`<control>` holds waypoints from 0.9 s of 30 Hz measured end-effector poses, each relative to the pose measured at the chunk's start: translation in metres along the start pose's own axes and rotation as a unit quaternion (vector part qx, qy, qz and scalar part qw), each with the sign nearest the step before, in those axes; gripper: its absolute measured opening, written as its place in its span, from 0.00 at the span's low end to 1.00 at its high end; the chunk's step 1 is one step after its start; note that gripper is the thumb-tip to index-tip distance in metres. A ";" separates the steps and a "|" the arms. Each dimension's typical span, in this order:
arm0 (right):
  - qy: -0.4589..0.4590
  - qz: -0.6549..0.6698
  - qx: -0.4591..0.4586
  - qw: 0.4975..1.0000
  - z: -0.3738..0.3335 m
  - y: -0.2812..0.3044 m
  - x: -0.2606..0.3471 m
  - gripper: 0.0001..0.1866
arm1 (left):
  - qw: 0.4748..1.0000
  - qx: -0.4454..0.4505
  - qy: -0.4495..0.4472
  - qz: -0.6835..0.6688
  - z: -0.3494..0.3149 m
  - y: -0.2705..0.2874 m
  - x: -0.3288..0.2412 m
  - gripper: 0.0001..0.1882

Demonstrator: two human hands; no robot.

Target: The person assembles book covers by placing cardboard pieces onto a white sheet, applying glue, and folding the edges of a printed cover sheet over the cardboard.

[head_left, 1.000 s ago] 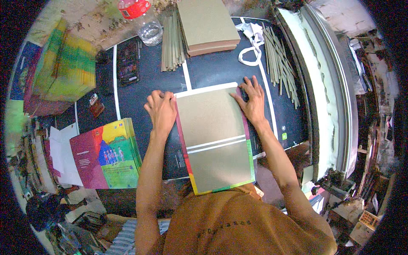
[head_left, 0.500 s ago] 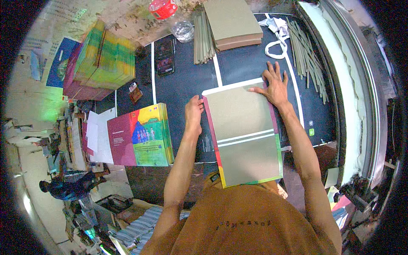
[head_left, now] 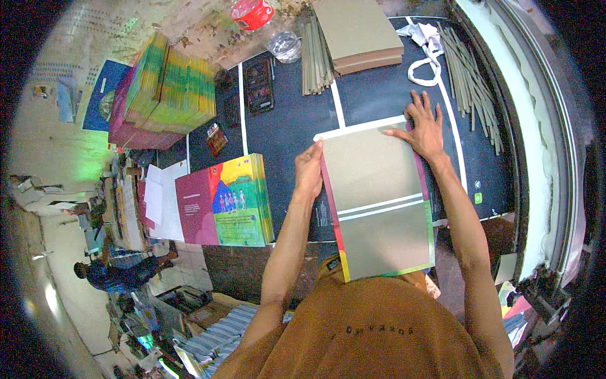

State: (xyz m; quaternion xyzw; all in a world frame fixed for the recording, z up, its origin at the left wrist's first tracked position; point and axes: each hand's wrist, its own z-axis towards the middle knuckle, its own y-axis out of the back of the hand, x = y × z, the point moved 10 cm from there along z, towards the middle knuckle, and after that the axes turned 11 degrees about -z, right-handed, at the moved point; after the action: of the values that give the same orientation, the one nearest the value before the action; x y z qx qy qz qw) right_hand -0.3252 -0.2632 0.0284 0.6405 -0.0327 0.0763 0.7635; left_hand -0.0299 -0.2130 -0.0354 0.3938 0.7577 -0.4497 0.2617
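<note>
A book cover lies in front of me with its grey board side up. Coloured edges are folded in along its sides, a white strip runs along the far edge, and two white lines cross the middle. My left hand is closed at the far left corner, thumb and fingers gathered against the edge. At the far right corner, my right hand has its fingers spread, the thumb reaching over the board and the fingertips past the far edge. The cover's near end overhangs the table edge, close to my brown shirt.
Left of the cover sits a stack of printed covers, with white sheets beyond it. Further back stand a taller stack, a phone, a bottle, grey boards, board strips and a white cloth.
My left hand has come in against the cover's far left corner. My right hand stays spread at the far right corner. The whole view has shifted slightly.
</note>
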 end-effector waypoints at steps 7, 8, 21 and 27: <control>0.003 -0.012 -0.014 1.000 -0.001 -0.007 -0.004 0.38 | 0.966 0.099 0.072 -0.227 0.009 -0.001 0.011 0.18; 0.001 -0.011 -0.010 1.000 0.000 -0.007 -0.004 0.39 | 0.967 0.092 0.074 -0.226 0.010 0.001 0.011 0.18; -0.002 -0.018 0.011 1.000 -0.001 -0.005 -0.005 0.40 | 0.986 -0.058 0.102 0.120 0.033 0.022 -0.008 0.16; -0.012 0.009 0.003 1.000 0.000 -0.003 0.001 0.54 | 0.681 0.162 -0.091 0.708 0.041 -0.125 -0.029 0.27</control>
State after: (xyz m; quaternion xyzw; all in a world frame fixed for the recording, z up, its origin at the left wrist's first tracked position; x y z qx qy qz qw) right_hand -0.3238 -0.2634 0.0253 0.6437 -0.0468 0.0756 0.7601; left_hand -0.1162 -0.2960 0.0273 0.8062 0.1410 -0.2794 0.5020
